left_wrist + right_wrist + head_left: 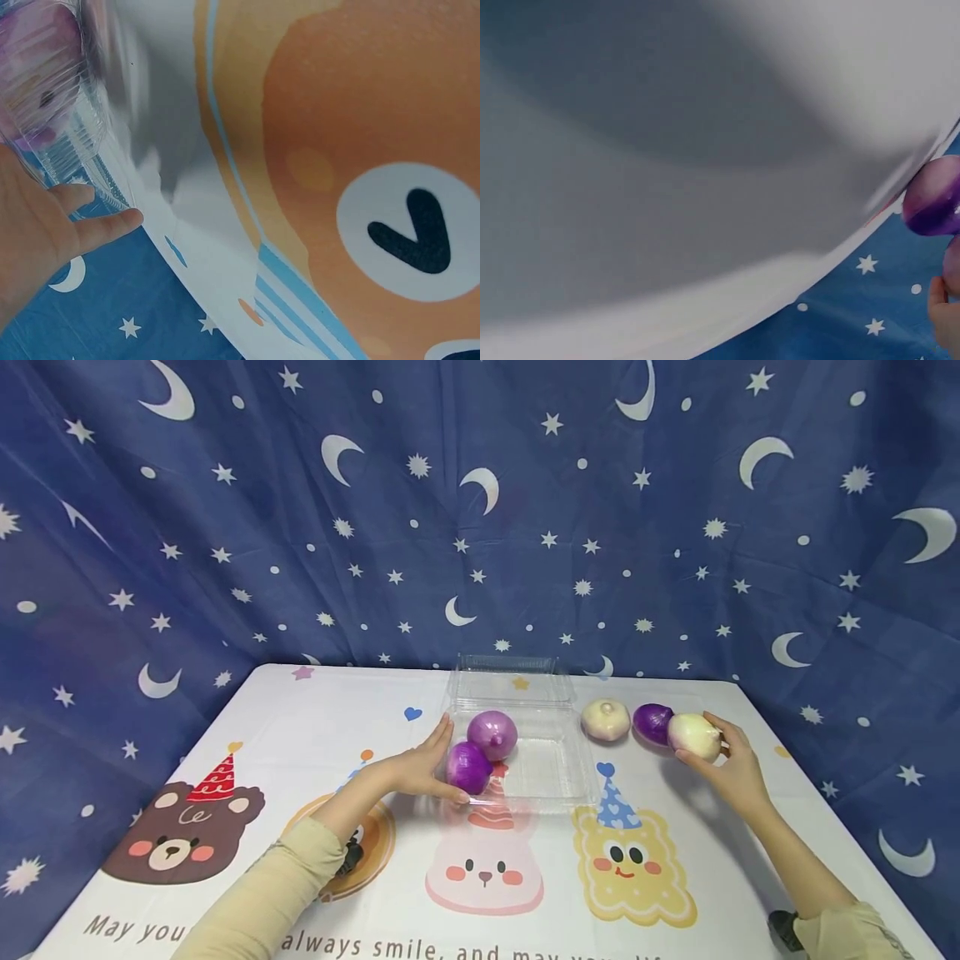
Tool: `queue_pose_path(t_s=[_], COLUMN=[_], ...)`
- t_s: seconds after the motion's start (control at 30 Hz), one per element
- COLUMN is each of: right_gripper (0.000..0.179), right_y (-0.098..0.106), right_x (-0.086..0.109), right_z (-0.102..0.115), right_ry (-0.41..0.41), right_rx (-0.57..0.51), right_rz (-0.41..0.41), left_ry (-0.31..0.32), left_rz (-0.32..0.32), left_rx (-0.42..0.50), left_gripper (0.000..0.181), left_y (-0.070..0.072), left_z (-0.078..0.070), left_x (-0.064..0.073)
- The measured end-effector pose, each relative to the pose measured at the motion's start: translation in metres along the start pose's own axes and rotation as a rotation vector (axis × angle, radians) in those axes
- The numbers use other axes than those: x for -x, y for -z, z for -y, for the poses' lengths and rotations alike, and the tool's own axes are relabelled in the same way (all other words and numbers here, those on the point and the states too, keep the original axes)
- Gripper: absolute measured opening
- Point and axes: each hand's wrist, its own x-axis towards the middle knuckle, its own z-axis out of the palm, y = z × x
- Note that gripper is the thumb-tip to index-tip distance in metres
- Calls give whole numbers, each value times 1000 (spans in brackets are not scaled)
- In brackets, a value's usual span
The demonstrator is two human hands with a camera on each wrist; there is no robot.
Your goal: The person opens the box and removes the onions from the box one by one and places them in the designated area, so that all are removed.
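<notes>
An open clear plastic clamshell box (551, 768) lies on the table, its lid (513, 681) folded back. Two purple onions, one lighter (492, 735) and one darker (469, 768), sit in its left half. My left hand (420, 772) is spread along the box's left side, thumb at the front corner; in the left wrist view its straight fingers (109, 229) touch the clear wall. To the right of the box, my right hand (731, 768) grips a white onion (693, 737) between thumb and fingers. That onion partly covers a dark purple onion (652, 724).
Another white onion (606, 720) rests between the box and the dark purple onion. A printed white tablecloth (360, 693) covers the table, whose back edge meets a blue star-and-moon curtain (420, 527).
</notes>
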Motion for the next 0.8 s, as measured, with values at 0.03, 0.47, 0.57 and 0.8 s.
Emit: queue_pose_path(t_s=[0.03,0.47,0.57,0.8], right_gripper=[69,69,70,75], right_y=[1,10,11,12], right_x=[-1,-14,-18,-33], right_z=[-1,-18,-23,-37], right_ry=[-2,-17,-28,-93], right_rx=[13,90,99,115], right_rz=[-3,14,23,43], left_ry=[2,13,17,19], left_rz=[-1,-8,-5,-3], left_rx=[2,17,11,1], left_gripper=[127,126,126,125], left_y=[0,-1,-1,0], left_z=[0,-4,-4,-5], left_x=[0,2,2,2])
